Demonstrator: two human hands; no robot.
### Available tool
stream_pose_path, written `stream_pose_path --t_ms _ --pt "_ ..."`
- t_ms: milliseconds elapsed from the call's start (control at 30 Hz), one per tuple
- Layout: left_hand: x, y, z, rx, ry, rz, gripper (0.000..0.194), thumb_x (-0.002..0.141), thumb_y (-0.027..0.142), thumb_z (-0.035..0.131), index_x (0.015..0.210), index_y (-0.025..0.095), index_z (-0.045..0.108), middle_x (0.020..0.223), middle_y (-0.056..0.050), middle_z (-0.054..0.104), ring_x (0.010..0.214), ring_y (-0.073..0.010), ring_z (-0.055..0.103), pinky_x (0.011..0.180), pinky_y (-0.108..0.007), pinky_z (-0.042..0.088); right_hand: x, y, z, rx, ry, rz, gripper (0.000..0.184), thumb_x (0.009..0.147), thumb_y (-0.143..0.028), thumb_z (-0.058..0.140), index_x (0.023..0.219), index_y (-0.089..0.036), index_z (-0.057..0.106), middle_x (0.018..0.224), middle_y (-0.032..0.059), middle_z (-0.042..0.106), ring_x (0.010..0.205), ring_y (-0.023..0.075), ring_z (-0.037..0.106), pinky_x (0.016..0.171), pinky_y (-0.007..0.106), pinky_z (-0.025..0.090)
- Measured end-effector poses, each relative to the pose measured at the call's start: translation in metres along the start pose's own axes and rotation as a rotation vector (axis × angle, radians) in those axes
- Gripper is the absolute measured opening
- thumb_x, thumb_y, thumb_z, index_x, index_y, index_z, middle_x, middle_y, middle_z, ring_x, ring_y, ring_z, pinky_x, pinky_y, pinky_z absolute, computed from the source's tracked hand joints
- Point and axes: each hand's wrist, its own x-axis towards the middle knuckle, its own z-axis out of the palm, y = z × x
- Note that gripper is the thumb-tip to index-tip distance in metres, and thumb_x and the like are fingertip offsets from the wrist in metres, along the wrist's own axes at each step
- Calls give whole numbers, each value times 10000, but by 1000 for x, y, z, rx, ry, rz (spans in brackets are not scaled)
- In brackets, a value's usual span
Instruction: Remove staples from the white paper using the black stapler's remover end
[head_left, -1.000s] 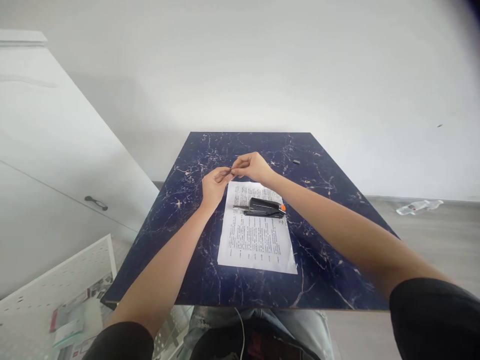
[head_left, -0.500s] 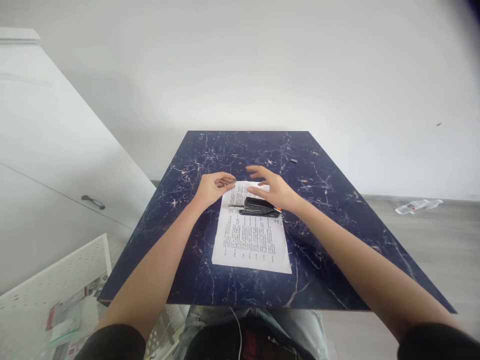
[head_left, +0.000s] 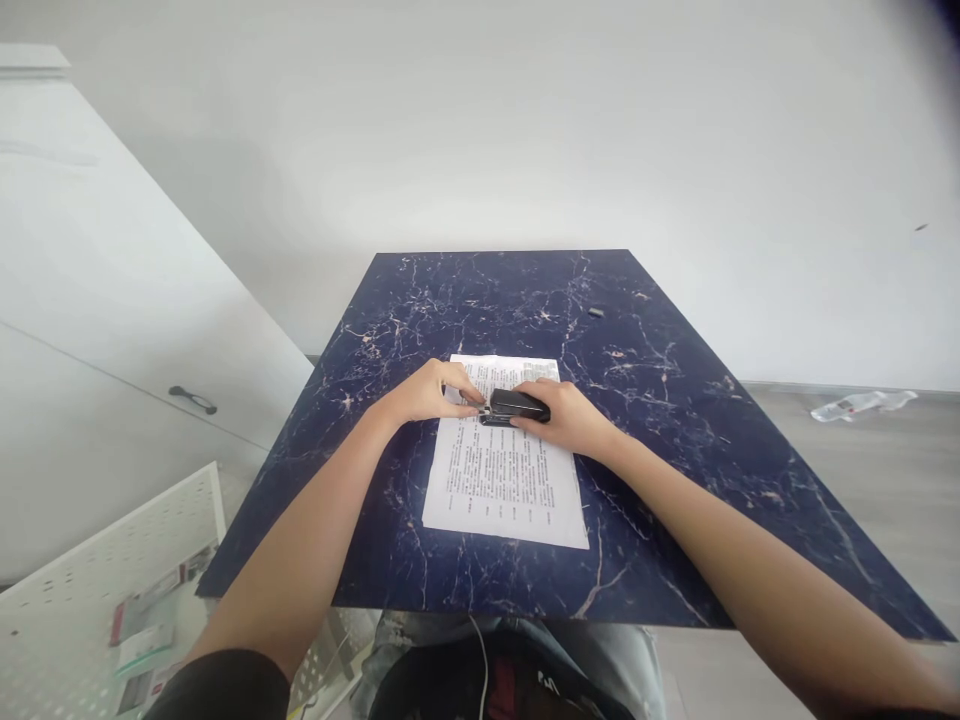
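Note:
A black stapler (head_left: 516,406) lies on a printed white sheet of paper (head_left: 501,480) in the middle of the dark blue marbled table (head_left: 645,470). My right hand (head_left: 564,417) is wrapped over the stapler's rear half and holds it. My left hand (head_left: 433,393) is at the stapler's left tip, its fingers pinched together on something small that I cannot make out, touching the metal end that sticks out there.
A small dark object (head_left: 595,313) lies at the table's far right. A white cabinet with a black handle (head_left: 192,400) stands to the left. A white pegboard (head_left: 112,590) leans on the floor at lower left, and a plastic bottle (head_left: 862,404) lies on the floor at right.
Both hands came down from above the paper's far edge. The right hand opened, moved over the stapler and closed on it. The left hand moved to the stapler's tip.

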Motion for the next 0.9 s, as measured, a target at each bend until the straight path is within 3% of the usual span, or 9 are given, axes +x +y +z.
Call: stream_pose_path --t_ms 167,367,600,800,900 --pt "2 5 2 58 -13 68 192 685 201 859 827 329 843 740 -58 752 691 -228 685 669 -383 572 -3 0 -1 -55 -8 37 262 880 -346 707 1133 -279 695 968 45 740 847 247 684 735 390 517" --pt "3 2 3 -11 -60 -16 191 692 198 878 847 306 847 796 -70 759 774 -233 669 759 -401 545 -3 5 -2 -103 -24 48 283 909 -383 686 1169 -271 676 1001 47 736 859 239 679 720 378 509" --pt "3 -3 8 305 -145 111 132 879 291 748 986 274 824 896 -48 770 868 -205 660 834 -397 535 -3 8 -10 -124 -35 59 275 921 -383 678 1162 -252 670 1017 64 733 891 244 676 755 378 510" --pt "-3 -8 -6 147 -253 -80 360 839 331 802 1198 318 779 1183 -60 772 1070 -238 710 987 -451 548 -2 9 -12 -82 -42 51 262 919 -379 690 1148 -251 684 1012 56 750 875 233 685 765 372 514" --pt "-8 -13 -15 51 -287 -167 364 874 272 750 1231 343 763 1281 -46 747 1157 -238 704 1052 -468 533 -2 9 -19 -5 -54 20 316 888 -353 724 1188 -266 677 1065 37 764 904 222 705 795 361 523"
